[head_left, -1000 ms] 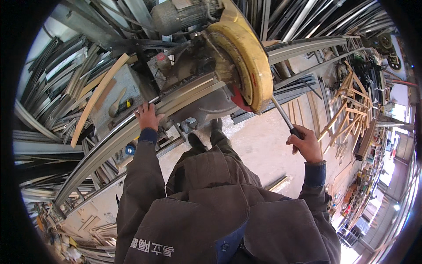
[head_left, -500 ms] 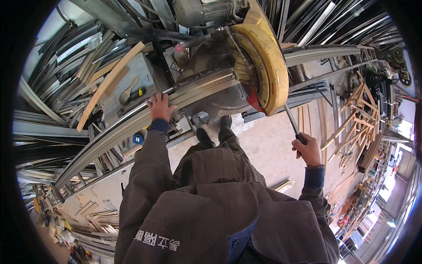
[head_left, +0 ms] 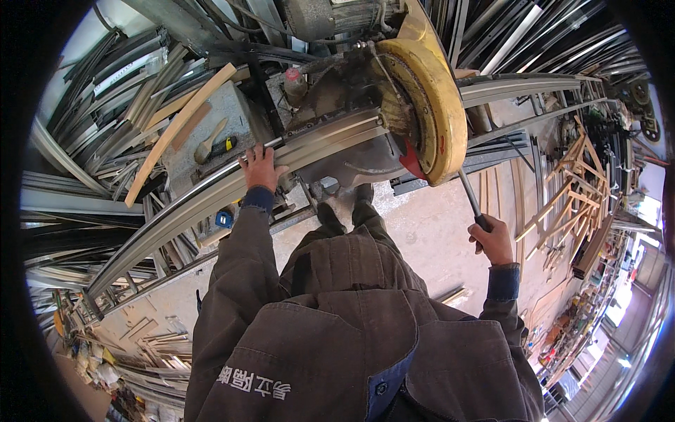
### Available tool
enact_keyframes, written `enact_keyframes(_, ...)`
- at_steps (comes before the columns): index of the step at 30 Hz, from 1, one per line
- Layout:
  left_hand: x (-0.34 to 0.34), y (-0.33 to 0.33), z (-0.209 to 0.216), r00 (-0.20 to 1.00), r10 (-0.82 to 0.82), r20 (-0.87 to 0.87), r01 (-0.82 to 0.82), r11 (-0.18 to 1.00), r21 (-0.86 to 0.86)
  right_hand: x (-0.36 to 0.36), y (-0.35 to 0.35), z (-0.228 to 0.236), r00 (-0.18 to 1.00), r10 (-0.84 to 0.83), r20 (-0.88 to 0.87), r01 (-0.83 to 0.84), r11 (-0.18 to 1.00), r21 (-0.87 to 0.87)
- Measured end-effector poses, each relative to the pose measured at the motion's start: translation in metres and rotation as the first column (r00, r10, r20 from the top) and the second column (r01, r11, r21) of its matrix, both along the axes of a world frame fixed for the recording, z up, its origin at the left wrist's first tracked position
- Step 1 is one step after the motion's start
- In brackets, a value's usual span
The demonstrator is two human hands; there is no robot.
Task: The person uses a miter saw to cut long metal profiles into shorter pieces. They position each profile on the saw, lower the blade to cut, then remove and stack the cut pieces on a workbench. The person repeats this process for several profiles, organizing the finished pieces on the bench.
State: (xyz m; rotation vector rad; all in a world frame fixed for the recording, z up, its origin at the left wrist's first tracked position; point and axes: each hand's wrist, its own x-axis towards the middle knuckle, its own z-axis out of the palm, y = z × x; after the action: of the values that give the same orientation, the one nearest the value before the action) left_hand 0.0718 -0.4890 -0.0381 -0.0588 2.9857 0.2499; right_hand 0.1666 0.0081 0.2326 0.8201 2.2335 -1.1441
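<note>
Under left hand [head_left: 260,169], grooved metal [head_left: 330,146]

Count: 2 hands, left hand [head_left: 260,169] and right hand [head_left: 493,240]. 1 saw [head_left: 451,105], 1 lever [head_left: 470,194], 1 motor [head_left: 309,17]. 2 shoes [head_left: 329,216], 1 jacket button [head_left: 382,387]. 1 bottle [head_left: 293,88], 1 brush [head_left: 208,145], 1 blue case [head_left: 223,219]. Metal strips [head_left: 503,41]: dozens, exact number unreadable. Wood frames [head_left: 571,188]: overlapping, can't count.
</note>
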Motion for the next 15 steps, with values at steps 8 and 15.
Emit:
enact_keyframes(8, 0.002, -0.001, -0.002, 0.999, -0.004, -0.034, 0.005, 1.0, 0.012, 0.002, 0.002, -0.006, 1.0, 0.007, 0.009, -0.007, 1.0, -0.001)
enact_keyframes(15, 0.001, 0.0, -0.003, 1.0, 0.0, -0.012, 0.0, 1.0, -0.011, 0.004, 0.003, -0.012, 1.0, -0.008, 0.019, 0.008, 1.0, -0.004)
